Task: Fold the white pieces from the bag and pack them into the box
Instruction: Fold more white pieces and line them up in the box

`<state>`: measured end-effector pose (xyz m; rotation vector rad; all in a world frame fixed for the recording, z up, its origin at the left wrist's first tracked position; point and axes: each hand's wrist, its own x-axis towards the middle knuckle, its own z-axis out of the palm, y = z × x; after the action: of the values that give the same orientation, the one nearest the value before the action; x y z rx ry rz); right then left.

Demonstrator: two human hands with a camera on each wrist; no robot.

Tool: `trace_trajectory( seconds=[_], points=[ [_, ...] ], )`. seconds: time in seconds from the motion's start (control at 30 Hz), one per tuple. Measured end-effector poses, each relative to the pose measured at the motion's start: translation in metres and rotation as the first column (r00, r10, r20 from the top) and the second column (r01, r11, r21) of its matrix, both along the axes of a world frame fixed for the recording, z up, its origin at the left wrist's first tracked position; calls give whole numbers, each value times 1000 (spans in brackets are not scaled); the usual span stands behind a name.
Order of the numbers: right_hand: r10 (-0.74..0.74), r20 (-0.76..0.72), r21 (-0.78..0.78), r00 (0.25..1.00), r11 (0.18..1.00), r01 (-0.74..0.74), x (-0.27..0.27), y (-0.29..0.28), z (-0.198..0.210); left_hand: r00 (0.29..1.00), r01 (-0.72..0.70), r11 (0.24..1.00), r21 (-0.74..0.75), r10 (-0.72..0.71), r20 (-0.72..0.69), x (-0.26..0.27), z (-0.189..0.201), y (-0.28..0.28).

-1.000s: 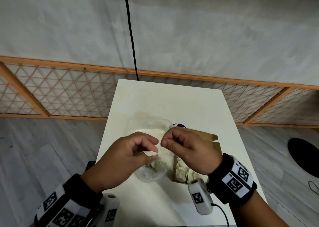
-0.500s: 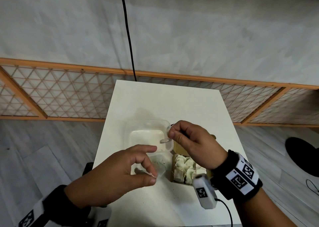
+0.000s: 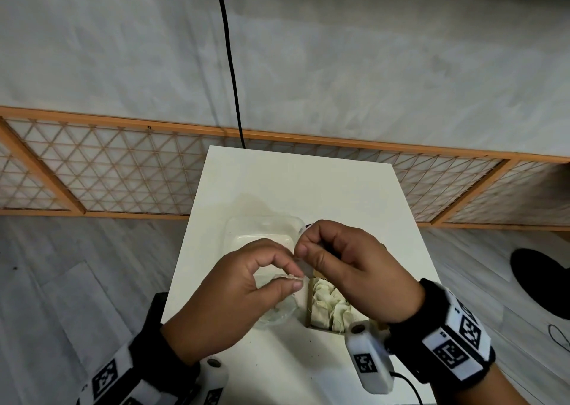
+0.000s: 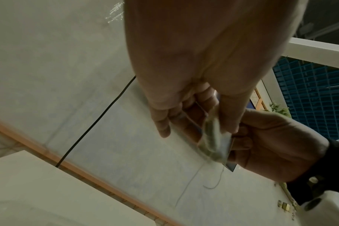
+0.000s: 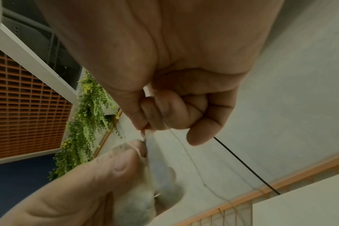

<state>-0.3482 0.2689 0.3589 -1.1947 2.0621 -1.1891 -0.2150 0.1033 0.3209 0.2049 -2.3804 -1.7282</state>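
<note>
A: White table point(image 3: 308, 185), narrow. Clear plastic tray point(image 3: 262, 229) left of centre, well in from the left edge. Bare top beyond it up to the far edge.

B: Left hand point(image 3: 234, 296) raised above the near-left part, thumb and forefinger pinched on a small white piece point(image 4: 213, 137); greenish fill visible through it in the left wrist view. Other fingers loosely curled.

A: Right hand point(image 3: 354, 269) touching close on the other side, thumb and forefinger pinched on the same white piece point(image 5: 151, 140) at its top corner. Thin thread point(image 5: 194, 162) trailing down from that pinch.

B: Crumpled clear bag point(image 3: 277, 312) on the table under the left hand, mostly hidden. Contents not readable.

A: Brown box point(image 3: 327, 309) just right of the bag, near the right edge, packed with folded white pieces. Far half covered by the right hand; near-right corner behind the wrist camera point(image 3: 370, 361).

B: Fold state of the held piece: blurred, cannot tell. Near table edge cut off by the frame.
</note>
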Motion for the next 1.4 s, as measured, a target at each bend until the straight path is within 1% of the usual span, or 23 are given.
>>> trace_trajectory(
  seconds=[0.1,0.17,0.23,0.3,0.37,0.47,0.53,0.63,0.73,0.8,0.87,1.03,1.1,1.2,1.27,1.4],
  points=[
    [25,11,-30,1000,999,-25,4,3,8,1000,-8,998,68,9,-22,1,-3,-3],
    [22,10,-35,1000,999,-21,4,5,16,1000,-29,987,161,30,-4,1,-5,-3],
    [14,-22,-36,1000,999,-15,1,6,20,999,-44,963,266,36,35,0,-9,-3],
    [9,-55,-29,998,1000,-11,-3,3,21,998,-34,957,289,18,57,-1,-10,-2],
    [1,-53,-42,999,999,-3,-8,-1,16,998,-12,964,267,-4,60,-2,-8,-2],
    [-27,23,-69,999,997,28,-14,-9,-2,1000,1,966,257,-8,26,-2,-6,-1],
    [-34,121,-105,992,993,47,-17,-14,-17,1000,-19,959,284,16,12,-3,-4,-1],
    [-10,258,-129,966,991,45,-14,-18,-36,997,-68,935,347,72,2,-4,-5,-1],
    [19,365,-172,931,984,47,-5,-19,-50,995,-88,915,394,96,-1,-5,-9,-4],
    [32,398,-190,917,980,49,1,-18,-57,995,-96,886,453,93,30,-6,-11,-5],
    [36,399,-192,916,980,46,6,-17,-60,994,-107,849,518,92,54,-6,-11,-5],
    [56,449,-226,892,973,52,20,-11,-56,986,-165,804,571,145,81,-10,-17,-7],
    [60,424,-249,904,967,52,30,-13,-60,983,-182,788,589,156,95,-11,-19,-7],
    [-10,317,-237,948,967,90,39,-18,-75,980,-197,771,606,168,105,-14,-23,-5],
    [-72,257,-243,964,960,137,41,-20,-84,978,-206,784,586,174,111,-16,-26,-4],
    [-213,157,-172,964,956,239,34,-15,-95,978,-209,852,481,170,123,-19,-32,0]
  ],
)
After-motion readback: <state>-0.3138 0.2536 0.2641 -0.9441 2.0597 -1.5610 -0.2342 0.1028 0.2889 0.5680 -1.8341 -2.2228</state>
